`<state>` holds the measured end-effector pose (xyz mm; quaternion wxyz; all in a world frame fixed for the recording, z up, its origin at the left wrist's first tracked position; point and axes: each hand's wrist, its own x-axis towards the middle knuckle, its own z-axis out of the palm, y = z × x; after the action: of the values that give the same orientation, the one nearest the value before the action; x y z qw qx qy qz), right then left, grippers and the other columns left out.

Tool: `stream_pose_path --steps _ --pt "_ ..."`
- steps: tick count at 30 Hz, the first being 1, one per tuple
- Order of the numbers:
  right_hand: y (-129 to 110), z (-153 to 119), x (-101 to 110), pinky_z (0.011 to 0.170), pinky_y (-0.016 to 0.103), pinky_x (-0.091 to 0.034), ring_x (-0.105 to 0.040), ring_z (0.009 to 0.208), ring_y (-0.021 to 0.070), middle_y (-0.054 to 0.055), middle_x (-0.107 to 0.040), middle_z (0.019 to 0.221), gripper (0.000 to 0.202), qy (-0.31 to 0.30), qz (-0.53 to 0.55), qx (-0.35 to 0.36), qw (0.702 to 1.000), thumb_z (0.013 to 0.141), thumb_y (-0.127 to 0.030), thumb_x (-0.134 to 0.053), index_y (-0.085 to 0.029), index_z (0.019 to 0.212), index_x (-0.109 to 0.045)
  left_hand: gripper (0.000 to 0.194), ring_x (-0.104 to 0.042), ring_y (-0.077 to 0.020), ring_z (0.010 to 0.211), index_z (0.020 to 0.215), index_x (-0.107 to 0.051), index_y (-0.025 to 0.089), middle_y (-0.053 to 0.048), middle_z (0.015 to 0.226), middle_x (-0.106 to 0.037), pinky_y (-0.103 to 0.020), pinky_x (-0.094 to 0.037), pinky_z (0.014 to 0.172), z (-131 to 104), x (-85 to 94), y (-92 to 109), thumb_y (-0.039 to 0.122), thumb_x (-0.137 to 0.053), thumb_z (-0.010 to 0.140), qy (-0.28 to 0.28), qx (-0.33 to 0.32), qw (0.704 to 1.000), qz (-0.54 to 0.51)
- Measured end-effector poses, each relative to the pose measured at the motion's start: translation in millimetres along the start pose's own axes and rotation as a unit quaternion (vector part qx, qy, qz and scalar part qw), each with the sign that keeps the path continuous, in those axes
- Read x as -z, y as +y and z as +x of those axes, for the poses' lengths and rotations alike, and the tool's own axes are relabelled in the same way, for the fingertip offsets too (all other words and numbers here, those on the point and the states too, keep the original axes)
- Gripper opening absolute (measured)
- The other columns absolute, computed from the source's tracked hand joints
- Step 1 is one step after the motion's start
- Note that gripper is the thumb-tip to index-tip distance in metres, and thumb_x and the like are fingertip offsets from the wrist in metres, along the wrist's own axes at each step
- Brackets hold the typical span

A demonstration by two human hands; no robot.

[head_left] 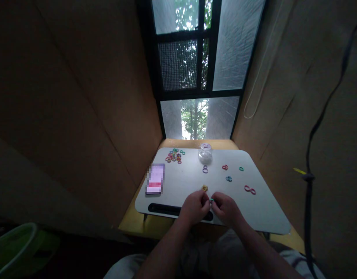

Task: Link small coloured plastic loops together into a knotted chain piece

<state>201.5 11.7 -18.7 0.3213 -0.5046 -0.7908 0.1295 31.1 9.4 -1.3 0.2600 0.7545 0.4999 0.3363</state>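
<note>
Close to the near edge of the white lap table [184,180], both my hands meet with their fingertips almost touching. A small green hair tie [211,200] shows between them, partly covered by the fingers. My left hand [196,206] is closed in a pinch at its left side, while my right hand [226,208] pinches it from the right. Just beyond my left fingers lies a yellow hair tie cluster [205,188]. Farther out are a purple pair [205,169], a red group [225,167], a teal group [229,178], a green ring [241,169] and a pink pair [250,190].
A mixed pile of hair ties [174,155] sits at the back left. Below it lies a phone [155,178], its screen blurred. A clear plastic jar [205,155] stands at the back. The table has a black slot [163,209] in front. A dark cable [309,155] hangs at right.
</note>
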Motion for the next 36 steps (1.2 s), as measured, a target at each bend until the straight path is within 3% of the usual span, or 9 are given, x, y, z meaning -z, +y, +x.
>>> stream_pose_path --steps 36 --pt "2.0 0.9 -7.1 0.058 0.024 -0.033 -0.049 0.061 0.0136 -0.002 -0.054 0.064 0.013 0.011 -0.023 -0.019 1.000 0.080 -0.024 -0.047 -0.020 0.069 -0.053 0.003 -0.055 -0.0138 0.068 0.081 -0.059 0.018 -0.001 0.075 -0.063 -0.023 -0.037 0.063 -2.5 -1.5 -3.8 0.020 -0.056 0.081 -0.005 -0.023 1.000 0.014"
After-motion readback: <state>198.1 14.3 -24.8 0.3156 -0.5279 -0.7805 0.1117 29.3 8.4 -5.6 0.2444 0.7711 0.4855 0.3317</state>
